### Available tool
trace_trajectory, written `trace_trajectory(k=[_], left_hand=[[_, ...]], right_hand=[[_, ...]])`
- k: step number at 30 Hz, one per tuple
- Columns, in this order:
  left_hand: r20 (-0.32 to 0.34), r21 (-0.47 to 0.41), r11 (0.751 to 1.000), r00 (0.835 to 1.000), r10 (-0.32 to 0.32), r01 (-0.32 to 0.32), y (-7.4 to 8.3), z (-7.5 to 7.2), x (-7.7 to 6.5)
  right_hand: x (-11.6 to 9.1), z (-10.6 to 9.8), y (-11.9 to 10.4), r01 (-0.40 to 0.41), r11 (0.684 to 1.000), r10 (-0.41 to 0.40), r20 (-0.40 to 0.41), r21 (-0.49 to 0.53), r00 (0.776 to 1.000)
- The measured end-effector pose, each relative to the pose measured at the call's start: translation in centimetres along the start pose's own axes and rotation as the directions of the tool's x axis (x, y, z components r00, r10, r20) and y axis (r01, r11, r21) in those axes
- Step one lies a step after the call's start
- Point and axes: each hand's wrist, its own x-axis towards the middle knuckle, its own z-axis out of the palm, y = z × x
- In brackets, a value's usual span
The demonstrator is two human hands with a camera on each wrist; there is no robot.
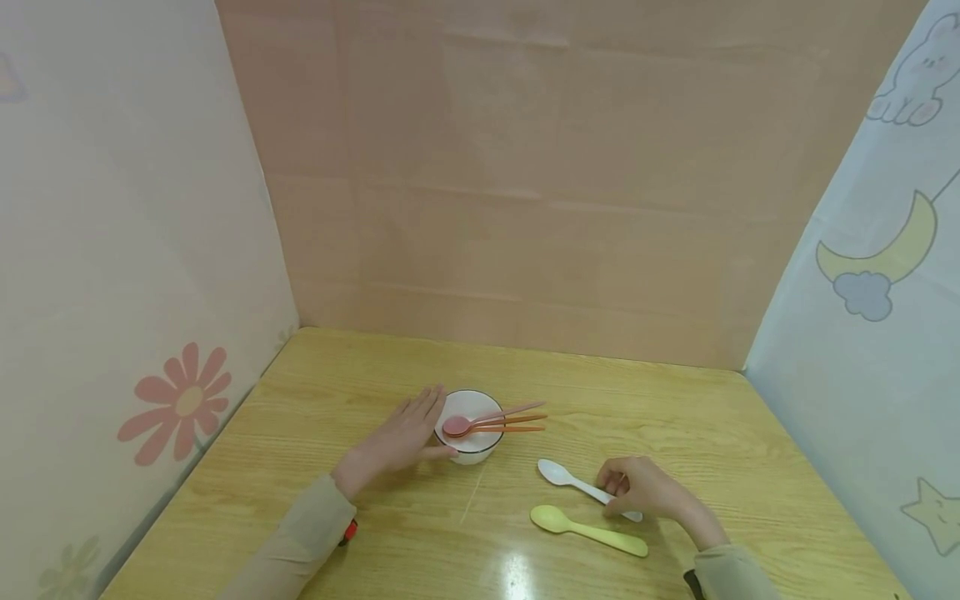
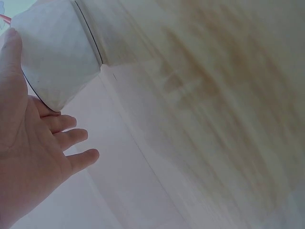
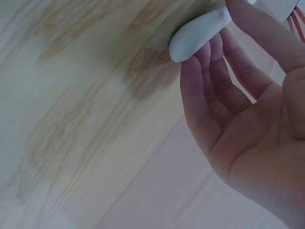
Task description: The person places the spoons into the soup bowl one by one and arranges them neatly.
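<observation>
A white bowl with a dark rim (image 1: 468, 457) stands on the table. My left hand (image 1: 397, 433) touches its left side, fingers straight along the far side and thumb at the near side. In the bowl lie a pink spoon (image 1: 454, 426) and orange utensils (image 1: 517, 429), their handles jutting out to the right. A white spoon (image 1: 555, 472) lies to the right of the bowl, its head pointing left. My right hand (image 1: 645, 487) pinches its handle between thumb and fingers; the handle's end (image 3: 195, 38) shows in the right wrist view.
A yellow spoon (image 1: 551, 518) lies nearer me, just below the white one. The wooden table (image 1: 360, 358) is bounded by a plain tan sheet (image 1: 525, 208) at the back and patterned white sheets at left and right.
</observation>
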Motion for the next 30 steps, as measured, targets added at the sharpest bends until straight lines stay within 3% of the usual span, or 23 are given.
trace_trajectory(k=[30], left_hand=[[-0.017,0.001,1.0,1.0,0.012,-0.012,-0.18,0.2,0.13]], right_hand=[[0.0,0.0,-0.13,0.021,0.998,-0.022,-0.023,-0.059,0.999]])
